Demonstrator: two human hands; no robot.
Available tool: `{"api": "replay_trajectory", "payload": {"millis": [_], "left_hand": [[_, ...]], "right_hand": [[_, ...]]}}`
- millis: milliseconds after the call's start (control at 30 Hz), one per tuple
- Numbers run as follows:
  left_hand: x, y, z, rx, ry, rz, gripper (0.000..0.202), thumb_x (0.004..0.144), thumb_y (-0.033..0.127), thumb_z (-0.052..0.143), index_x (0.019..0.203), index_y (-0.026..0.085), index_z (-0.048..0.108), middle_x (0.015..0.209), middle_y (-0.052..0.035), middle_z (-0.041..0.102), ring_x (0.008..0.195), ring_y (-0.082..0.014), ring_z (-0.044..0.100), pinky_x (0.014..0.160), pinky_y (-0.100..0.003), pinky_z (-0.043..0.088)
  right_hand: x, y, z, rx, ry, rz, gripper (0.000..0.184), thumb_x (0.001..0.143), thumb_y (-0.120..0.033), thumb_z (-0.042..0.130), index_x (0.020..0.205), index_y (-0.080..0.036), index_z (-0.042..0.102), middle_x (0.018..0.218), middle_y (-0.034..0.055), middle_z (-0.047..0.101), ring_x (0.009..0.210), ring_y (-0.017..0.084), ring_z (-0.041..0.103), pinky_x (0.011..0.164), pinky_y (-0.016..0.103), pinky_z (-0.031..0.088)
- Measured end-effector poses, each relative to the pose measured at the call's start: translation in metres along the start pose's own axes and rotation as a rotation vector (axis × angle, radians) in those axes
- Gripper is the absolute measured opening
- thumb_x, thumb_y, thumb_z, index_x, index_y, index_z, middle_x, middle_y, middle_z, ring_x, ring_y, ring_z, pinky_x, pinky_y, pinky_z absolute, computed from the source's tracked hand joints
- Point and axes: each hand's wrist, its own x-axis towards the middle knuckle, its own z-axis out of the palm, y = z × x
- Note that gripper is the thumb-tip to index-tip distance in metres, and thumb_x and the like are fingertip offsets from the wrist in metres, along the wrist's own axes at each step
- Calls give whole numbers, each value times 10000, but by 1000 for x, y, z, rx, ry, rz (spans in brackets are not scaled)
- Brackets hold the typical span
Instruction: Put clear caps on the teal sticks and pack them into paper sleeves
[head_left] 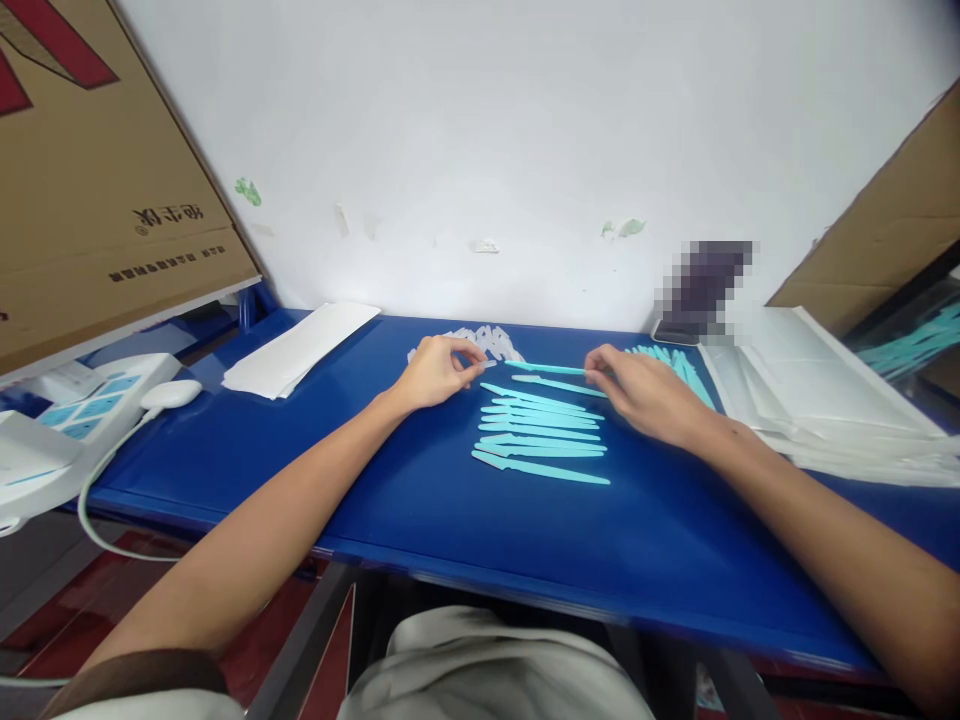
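Observation:
My left hand (pixel 439 373) pinches a small clear plastic cap (pixel 489 363) between thumb and fingertips. My right hand (pixel 637 388) is closed on the end of a slim teal eyebrow razor (pixel 547 368), whose blade end points left at the cap, with a small gap between them. Just below it, another teal razor (pixel 559 384) lies under my right fingers. Several more razors (pixel 541 421) are laid in a rough column on the blue table, blade ends to the left. Behind my left hand is a heap of clear caps (pixel 491 341). Beyond my right hand lies a pile of teal razors (pixel 691 376), partly hidden.
White paper sheets (pixel 304 350) lie at the table's left. A power strip (pixel 97 405) with a white charger (pixel 171 394) and cable sits at the left edge. White packaging sleeves (pixel 832 390) are stacked right, near a pixelated object (pixel 705 290). Cardboard boxes (pixel 105 170) flank the wall.

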Motion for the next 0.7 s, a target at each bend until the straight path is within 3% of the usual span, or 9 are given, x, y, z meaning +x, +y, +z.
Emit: {"api": "replay_trajectory", "payload": {"millis": [100, 300, 567, 700], "left_hand": [[-2, 4, 5, -21, 0, 25, 188, 827, 326, 714, 877, 152, 767, 648, -34, 727, 553, -158, 668, 602, -270, 509], [-3, 7, 8, 16, 49, 140, 149, 822, 300, 720, 842, 167, 785, 721, -32, 736, 591, -125, 599, 603, -257, 472], [-4, 17, 18, -58, 60, 132, 182, 820, 346, 740, 829, 174, 800, 670, -31, 698, 579, -126, 540, 601, -268, 449], [2, 12, 15, -64, 116, 106, 258, 843, 423, 714, 888, 184, 801, 834, -51, 760, 675, -148, 601, 660, -274, 465]], "right_hand": [[0, -1, -1, -16, 19, -5, 200, 1020, -362, 351, 993, -234, 502, 820, 48, 658, 703, 229, 578, 634, 332, 326], [0, 0, 0, -50, 30, -25, 210, 1028, -356, 341, 972, -232, 502, 838, 55, 660, 730, 234, 580, 669, 339, 347], [2, -14, 4, -46, 30, -63, 222, 1037, -346, 340, 985, -229, 521, 848, 54, 670, 733, 231, 579, 704, 346, 373], [1, -15, 3, -67, 28, -49, 224, 1021, -332, 365, 967, -225, 554, 872, 64, 689, 765, 238, 595, 704, 351, 378]]}}
